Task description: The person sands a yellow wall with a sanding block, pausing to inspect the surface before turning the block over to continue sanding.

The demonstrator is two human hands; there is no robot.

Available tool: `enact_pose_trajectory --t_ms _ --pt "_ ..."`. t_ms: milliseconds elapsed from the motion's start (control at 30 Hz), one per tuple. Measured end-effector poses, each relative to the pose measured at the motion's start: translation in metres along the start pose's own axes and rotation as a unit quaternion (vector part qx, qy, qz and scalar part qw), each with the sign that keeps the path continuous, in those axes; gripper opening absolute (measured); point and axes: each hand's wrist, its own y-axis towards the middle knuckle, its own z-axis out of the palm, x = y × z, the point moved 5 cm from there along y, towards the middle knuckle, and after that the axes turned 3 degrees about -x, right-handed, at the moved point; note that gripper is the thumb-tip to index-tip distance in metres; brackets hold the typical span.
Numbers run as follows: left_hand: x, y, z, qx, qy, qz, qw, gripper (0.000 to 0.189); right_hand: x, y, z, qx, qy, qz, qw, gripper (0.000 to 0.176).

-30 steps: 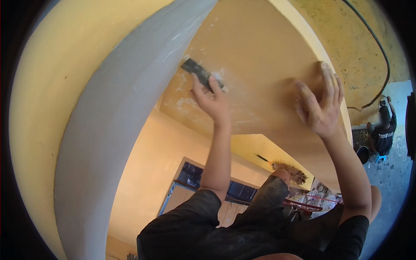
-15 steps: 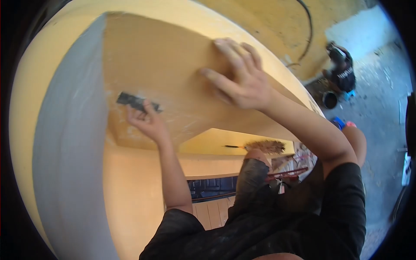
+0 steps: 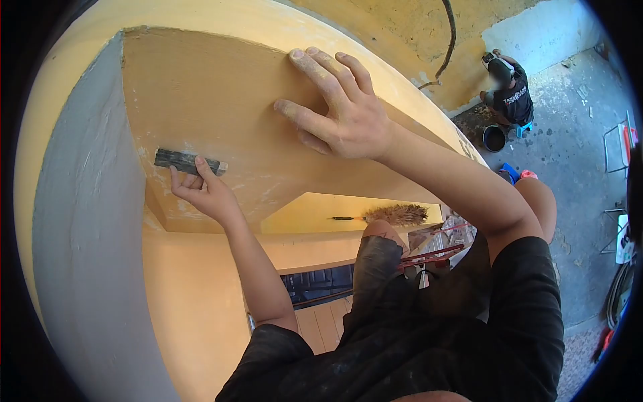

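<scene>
My left hand [image 3: 204, 191] grips a dark grey, oblong sanding block [image 3: 191, 163] between thumb and fingers. The block lies against the tan painted panel [image 3: 207, 80], whose surface has whitish scuff marks around and below it. Higher up and to the right, my right hand [image 3: 341, 110] is spread with fingers apart, resting on the same panel near its edge. Pale dust coats those fingertips, and nothing is held there. A grey, rough-coated surface [image 3: 80, 201] meets the panel at the left.
A feather duster [image 3: 398, 215] lies on a yellow ledge below the panel. Red metal bars [image 3: 439, 254] stand near my knee. At the upper right, a person [image 3: 512, 94] crouches at a wall beside a black bucket [image 3: 494, 138]. A cable [image 3: 451, 40] hangs there.
The whole view has shifted, so the panel and both hands appear further left. The sanding block has moved slightly right along the panel. My right hand stays spread on it.
</scene>
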Motion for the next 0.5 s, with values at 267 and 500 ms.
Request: enact_pose_trajectory --t_ms 267,500 --pt "0.000 -0.001 -0.004 -0.052 -0.061 0.001 0.997 0.056 -0.003 0.004 -0.003 0.027 0.023 0.013 0.999 0.050" --pt "0.004 0.009 -0.035 -0.069 -0.108 -0.007 0.992 0.051 0.003 0.014 0.001 0.031 -0.032 0.014 0.999 0.045"
